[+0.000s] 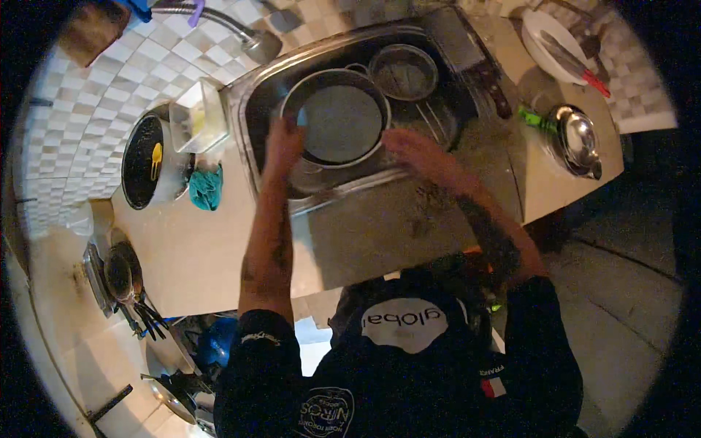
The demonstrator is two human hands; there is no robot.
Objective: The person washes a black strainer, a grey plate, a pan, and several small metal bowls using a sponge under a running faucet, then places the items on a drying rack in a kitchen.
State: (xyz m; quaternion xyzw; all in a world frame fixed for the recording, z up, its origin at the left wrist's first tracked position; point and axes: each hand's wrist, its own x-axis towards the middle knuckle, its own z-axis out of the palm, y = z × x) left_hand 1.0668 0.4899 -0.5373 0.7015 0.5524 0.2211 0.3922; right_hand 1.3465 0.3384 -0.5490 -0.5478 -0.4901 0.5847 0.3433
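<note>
In the steel sink (249, 117) rests or hovers a large round metal pan (342, 123); its base is out of sight, so I cannot tell which. My left hand (285, 139) grips the pan's left rim, and a small pale blue patch shows by its fingers. At the pan's lower right rim is my right hand (411, 148), blurred, its fingertips at the edge; whether they grip it is unclear. Just behind the pan sits a smaller round pan (404, 72) in the sink. A thin metal handle (432, 123) lies to its front right.
A flexible faucet (263, 46) hangs over the sink's back left. Left stand a clear plastic container (200, 117), a dark-lined pot (143, 164) and a teal cloth (206, 187). A knife (493, 90) lies at the sink's right; beyond are metal bowls (575, 139) and a white bowl (553, 46).
</note>
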